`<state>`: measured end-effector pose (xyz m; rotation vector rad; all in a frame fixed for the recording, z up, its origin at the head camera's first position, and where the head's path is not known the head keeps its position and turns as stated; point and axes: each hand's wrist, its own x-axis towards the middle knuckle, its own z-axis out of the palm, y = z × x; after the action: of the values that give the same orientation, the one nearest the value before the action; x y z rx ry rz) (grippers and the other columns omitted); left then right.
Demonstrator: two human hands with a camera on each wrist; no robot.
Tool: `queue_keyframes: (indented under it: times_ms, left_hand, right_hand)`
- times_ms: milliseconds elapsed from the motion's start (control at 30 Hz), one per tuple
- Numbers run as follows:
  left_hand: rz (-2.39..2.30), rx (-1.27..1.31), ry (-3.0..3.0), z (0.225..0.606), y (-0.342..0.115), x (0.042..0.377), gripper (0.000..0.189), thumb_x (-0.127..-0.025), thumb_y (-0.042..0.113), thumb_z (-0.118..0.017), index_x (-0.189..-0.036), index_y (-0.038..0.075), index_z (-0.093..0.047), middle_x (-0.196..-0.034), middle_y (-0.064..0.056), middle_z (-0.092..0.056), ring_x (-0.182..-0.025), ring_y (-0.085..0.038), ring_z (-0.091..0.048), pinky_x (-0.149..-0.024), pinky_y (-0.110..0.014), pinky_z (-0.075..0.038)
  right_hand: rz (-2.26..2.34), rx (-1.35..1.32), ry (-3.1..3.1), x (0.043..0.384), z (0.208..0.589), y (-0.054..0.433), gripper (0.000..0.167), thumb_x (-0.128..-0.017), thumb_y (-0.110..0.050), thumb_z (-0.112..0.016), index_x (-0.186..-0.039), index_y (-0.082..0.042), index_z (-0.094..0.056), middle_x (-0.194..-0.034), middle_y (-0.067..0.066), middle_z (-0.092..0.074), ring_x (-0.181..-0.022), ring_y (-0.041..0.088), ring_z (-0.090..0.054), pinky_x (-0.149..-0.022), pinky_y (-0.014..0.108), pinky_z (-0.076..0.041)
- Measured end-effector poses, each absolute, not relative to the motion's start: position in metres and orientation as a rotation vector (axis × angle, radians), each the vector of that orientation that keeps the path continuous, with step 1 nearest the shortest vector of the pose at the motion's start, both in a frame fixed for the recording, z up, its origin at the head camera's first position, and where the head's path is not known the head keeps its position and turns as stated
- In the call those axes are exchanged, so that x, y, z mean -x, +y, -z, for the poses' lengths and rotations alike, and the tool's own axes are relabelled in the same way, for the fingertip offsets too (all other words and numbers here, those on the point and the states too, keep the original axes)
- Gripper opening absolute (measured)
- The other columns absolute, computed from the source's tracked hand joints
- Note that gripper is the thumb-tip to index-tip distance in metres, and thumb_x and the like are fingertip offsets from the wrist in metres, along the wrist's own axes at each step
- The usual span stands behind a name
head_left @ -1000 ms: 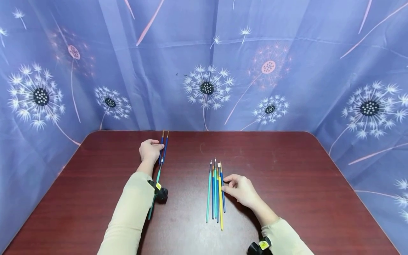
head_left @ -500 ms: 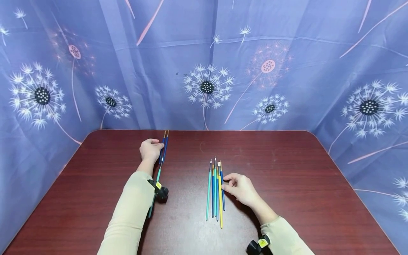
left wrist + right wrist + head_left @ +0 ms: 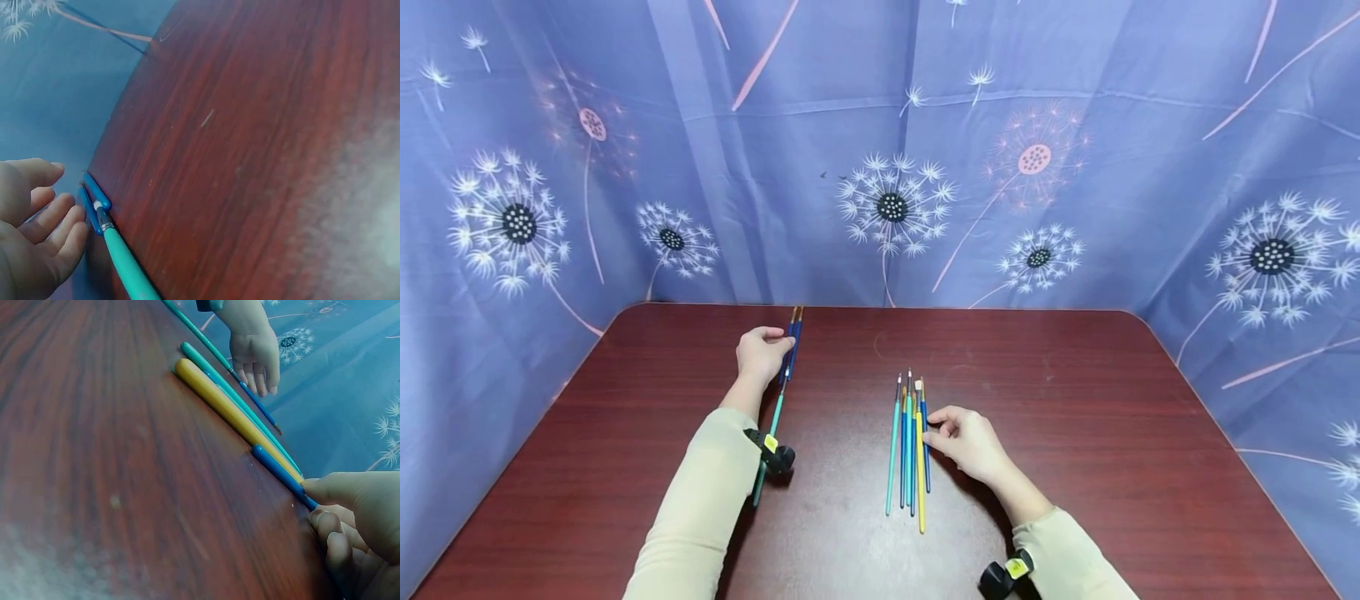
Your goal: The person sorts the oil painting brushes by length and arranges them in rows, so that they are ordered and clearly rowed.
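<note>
At the far left of the table, two slim blue paintbrushes [image 3: 795,346] lie side by side, bristles towards the back edge. My left hand [image 3: 762,357] is at their left side, its thumb touching them and its fingers loosely bent. A teal paintbrush [image 3: 774,417] lies just in front of them, partly under the left forearm. Nearer the middle lies a row of several teal and blue paintbrushes [image 3: 893,458] with a yellow paintbrush [image 3: 921,467] on its right part. My right hand [image 3: 972,446] rests at the row's right edge, thumb and fingertips against the outermost blue paintbrush [image 3: 275,467].
The brown wood-grain table [image 3: 1075,400] has rounded back corners. A blue curtain [image 3: 775,208] with dandelion prints stands behind it and along both sides. Black wrist cameras [image 3: 777,457] sit on both sleeves.
The left blue paintbrush has shifted right, closer against its neighbour, beside my left hand. My right hand and the middle row hardly move. The head view has turned slightly left.
</note>
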<state>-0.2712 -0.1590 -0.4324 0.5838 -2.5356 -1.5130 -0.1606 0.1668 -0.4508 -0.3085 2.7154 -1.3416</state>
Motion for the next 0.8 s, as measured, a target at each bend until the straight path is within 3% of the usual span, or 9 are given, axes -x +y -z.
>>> queue_keyframes:
  times_ms: [200, 567, 800]
  left_hand:
    - [1.458, -0.523, -2.558, 0.431, -0.152, 0.266, 0.032, -0.085, 0.024, -0.068, -0.112, 0.008, -0.067, -0.105, -0.014, -0.07, -0.094, -0.027, -0.066, -0.086, -0.037, -0.051]
    - [1.506, -0.358, -2.6, 0.423, -0.131, 0.254, 0.035, -0.086, 0.025, -0.067, -0.117, 0.007, -0.065, -0.12, -0.014, -0.063, -0.112, -0.03, -0.055, -0.094, -0.042, -0.046]
    - [1.681, -0.341, -2.583, 0.42, -0.114, 0.248, 0.036, -0.088, 0.022, -0.066, -0.121, 0.007, -0.062, -0.117, -0.012, -0.063, -0.109, -0.029, -0.058, -0.091, -0.043, -0.048]
  right_hand:
    - [1.343, 0.287, 2.708, 0.162, 0.45, 0.166, 0.025, -0.082, -0.016, -0.072, -0.102, -0.003, -0.066, -0.065, -0.002, -0.058, -0.04, 0.01, -0.047, -0.039, 0.025, -0.044]
    - [1.344, 0.279, 2.706, 0.161, 0.452, 0.166, 0.025, -0.082, -0.017, -0.072, -0.103, -0.003, -0.066, -0.064, -0.003, -0.057, -0.04, 0.011, -0.047, -0.039, 0.026, -0.044]
    - [1.348, 0.278, 2.705, 0.161, 0.451, 0.166, 0.025, -0.082, -0.016, -0.072, -0.103, -0.004, -0.066, -0.064, -0.002, -0.057, -0.041, 0.011, -0.047, -0.04, 0.026, -0.044]
